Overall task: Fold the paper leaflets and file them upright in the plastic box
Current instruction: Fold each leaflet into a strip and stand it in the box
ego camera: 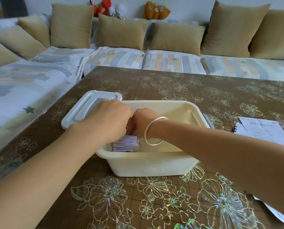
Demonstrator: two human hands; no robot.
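Observation:
A cream plastic box stands open on the table in front of me. Several folded leaflets stand upright in a row against its left wall. Both my hands reach down into the box over that row. My left hand covers the far part of the row, fingers curled down and hidden. My right hand, with a silver bangle on the wrist, is pressed against the left one, its fingers curled down among the leaflets. What each hand holds is hidden.
The box's white lid lies flat to the left of the box. Unfolded leaflets lie on the table at the right, and another sheet shows under my right forearm. A sofa with cushions runs behind the table.

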